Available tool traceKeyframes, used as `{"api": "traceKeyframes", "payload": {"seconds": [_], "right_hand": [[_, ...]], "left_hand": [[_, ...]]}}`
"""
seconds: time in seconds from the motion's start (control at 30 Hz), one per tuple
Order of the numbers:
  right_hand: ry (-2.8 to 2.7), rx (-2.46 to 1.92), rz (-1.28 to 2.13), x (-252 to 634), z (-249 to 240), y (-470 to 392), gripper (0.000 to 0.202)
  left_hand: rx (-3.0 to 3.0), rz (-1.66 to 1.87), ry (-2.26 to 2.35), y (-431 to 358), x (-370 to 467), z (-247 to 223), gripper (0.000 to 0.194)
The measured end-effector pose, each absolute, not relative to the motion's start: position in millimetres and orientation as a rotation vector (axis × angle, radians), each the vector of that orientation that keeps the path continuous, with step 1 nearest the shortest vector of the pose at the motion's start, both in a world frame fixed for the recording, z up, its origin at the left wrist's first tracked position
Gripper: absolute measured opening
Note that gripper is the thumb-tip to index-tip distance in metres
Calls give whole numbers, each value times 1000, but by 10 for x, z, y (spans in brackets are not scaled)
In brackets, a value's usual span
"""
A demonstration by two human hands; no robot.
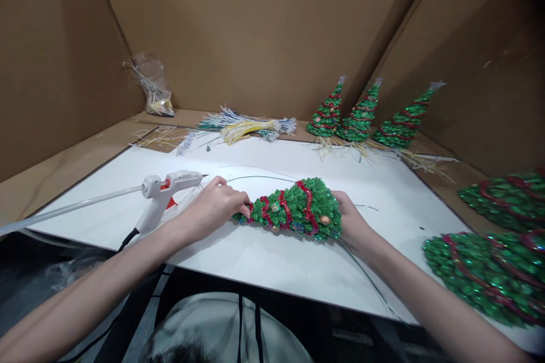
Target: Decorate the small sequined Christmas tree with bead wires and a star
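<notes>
A small green beaded Christmas tree [293, 210] with red garland lies on its side above the white board [255, 264], its narrow tip to the left. My left hand [219, 204] pinches the tree near the tip, fingers closed. At the wide base, my right hand [347, 218] grips from behind; its fingers are mostly hidden by the tree. A thin green wire [370, 278] trails from the base down to the board's front edge. Another thin dark wire [259, 177] curves behind the tree.
A white glue gun [159, 195] with a long glue stick stands left of my left hand. Bundled wires [251, 125] lie at the back. Three finished-looking trees [361, 113] stand back right; larger trees [485, 272] lie at the right edge. Cardboard walls [264, 34] surround the board.
</notes>
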State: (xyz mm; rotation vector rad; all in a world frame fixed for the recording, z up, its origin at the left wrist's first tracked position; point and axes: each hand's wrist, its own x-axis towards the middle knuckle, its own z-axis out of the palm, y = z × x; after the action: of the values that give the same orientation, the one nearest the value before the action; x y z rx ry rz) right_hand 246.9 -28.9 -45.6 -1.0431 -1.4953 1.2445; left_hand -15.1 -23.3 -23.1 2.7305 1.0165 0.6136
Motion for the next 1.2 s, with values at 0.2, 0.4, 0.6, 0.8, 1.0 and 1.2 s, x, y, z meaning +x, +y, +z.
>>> {"api": "traceKeyframes", "payload": {"seconds": [0.2, 0.4, 0.6, 0.8, 1.0, 1.2], "right_hand": [[-1496, -1051, 1316, 2492, -469, -293, 20], [-1527, -1032, 1295, 2521, -498, -274, 18], [-1531, -1052, 1303, 2512, -466, -274, 24], [-1473, -1073, 1348, 2492, -443, -278, 25], [-1524, -1056, 1300, 2501, -465, -259, 28], [-1561, -1018, 1178, 2495, -503, -232, 27]], "left_hand": [[2728, 560, 945, -215, -228, -254, 19], [2792, 505, 904, -195, -328, -298, 29], [2834, 477, 898, -202, -320, -266, 34], [2988, 422, 854, -222, -310, -205, 38], [3070, 366, 853, -248, -268, -164, 34], [3085, 326, 926, -281, -233, -189, 28]]}}
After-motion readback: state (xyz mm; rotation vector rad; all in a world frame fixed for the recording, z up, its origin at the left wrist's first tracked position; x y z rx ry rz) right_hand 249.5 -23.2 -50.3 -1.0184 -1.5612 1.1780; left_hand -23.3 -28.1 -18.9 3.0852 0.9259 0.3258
